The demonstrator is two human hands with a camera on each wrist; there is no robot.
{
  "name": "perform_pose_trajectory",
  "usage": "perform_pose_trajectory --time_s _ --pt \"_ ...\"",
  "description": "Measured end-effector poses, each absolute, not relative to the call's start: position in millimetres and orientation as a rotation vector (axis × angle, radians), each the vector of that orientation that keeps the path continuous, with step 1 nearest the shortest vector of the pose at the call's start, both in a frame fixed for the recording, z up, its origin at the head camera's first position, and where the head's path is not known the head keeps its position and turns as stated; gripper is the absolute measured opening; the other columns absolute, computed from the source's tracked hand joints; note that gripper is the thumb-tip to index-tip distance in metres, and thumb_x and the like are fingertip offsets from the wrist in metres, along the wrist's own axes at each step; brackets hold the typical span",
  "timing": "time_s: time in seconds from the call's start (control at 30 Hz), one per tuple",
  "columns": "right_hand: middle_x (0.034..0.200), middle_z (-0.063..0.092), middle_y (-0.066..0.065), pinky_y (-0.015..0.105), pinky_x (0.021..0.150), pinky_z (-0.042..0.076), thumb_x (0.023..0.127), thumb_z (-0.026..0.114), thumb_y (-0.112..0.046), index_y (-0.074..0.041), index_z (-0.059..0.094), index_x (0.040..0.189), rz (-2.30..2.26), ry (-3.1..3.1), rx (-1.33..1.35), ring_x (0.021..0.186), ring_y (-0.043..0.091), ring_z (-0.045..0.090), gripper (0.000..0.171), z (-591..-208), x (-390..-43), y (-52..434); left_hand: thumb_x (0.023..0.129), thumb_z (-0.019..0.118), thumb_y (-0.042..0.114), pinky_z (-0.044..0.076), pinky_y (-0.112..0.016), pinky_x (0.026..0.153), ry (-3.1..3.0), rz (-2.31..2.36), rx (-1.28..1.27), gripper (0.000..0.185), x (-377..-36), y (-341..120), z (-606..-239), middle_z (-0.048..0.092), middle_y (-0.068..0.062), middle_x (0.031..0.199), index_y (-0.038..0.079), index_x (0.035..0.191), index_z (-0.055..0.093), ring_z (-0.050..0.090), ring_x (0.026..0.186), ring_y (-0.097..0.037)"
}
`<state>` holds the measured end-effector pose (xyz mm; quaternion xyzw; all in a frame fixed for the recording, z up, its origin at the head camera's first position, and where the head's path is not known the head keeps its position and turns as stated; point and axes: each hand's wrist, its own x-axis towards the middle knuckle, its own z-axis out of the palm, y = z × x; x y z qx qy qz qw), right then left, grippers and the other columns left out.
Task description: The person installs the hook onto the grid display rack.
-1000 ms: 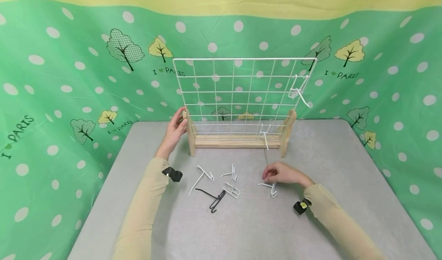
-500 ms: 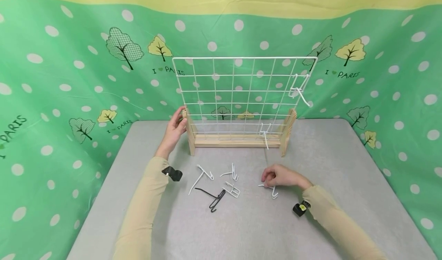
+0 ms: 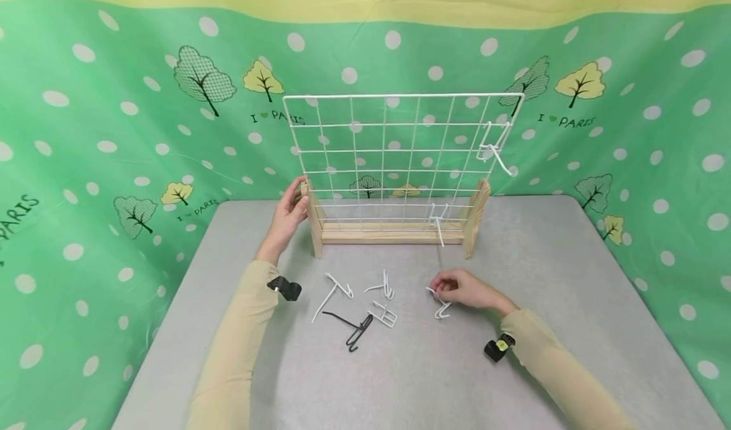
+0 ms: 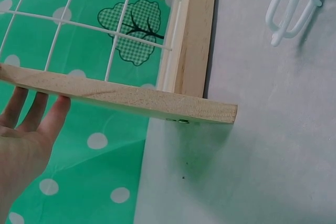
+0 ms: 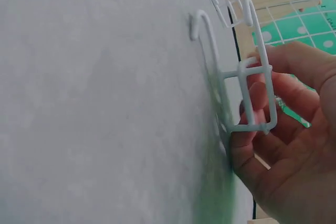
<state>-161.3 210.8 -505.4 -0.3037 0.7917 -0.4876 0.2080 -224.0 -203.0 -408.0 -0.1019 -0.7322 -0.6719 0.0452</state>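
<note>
Bent white wire hook [image 5: 247,85] in right hand [image 3: 465,290]; left hand [image 3: 288,213] on wooden post [image 3: 313,217]

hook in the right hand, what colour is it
White; the wire hook shows best in the right wrist view.

The right hand [image 3: 464,290] has lifted the white hook [image 3: 441,307] off the table [image 3: 571,303].

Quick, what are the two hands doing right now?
Left hand: open, straight fingers against the rack's wooden side post.
Right hand: pinches a white wire hook.
</note>
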Motion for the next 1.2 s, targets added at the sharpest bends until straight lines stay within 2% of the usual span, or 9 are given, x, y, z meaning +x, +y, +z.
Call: perform_pose_trajectory --time_s 0.27,0.6,1.2 --pt "0.081 0.061 0.004 0.019 0.059 0.048 0.09 0.063 0.001 0.007 0.062 0.098 -1.529 2.226 -0.835 0.073 0.009 0.056 0.01 -511.2 -164.6 205.3 0.103 0.043 0.009 0.038 -0.056 0.103 -2.239 -2.041 -0.307 0.05 -222.8 -203.7 -407.8 0.033 -0.029 0.145 0.009 0.151 0.027 0.035 0.132 -0.043" --pt "0.082 0.061 0.01 0.02 0.061 0.048 0.089 0.062 0.006 0.004 0.061 0.095 -1.6 2.217 -0.823 0.073 0.01 0.056 0.007 -511.1 -162.0 204.7 0.104 0.043 0.009 0.039 -0.055 0.103 -2.245 -2.046 -0.296 0.05 -223.4 -202.5 -408.7 0.033 -0.029 0.144 0.009 0.151 0.027 0.036 0.131 -0.042" --pt "0.08 0.064 0.009 0.022 0.062 0.052 0.087 0.065 0.005 0.002 0.063 0.092 -1.512 2.288 -0.928 0.073 0.01 0.058 0.006 -498.2 -158.8 198.3 0.104 0.043 0.009 0.038 -0.055 0.104 -2.248 -2.04 -0.283 0.05 -224.2 -201.6 -407.7 0.032 -0.028 0.145 0.01 0.151 0.027 0.035 0.132 -0.042"
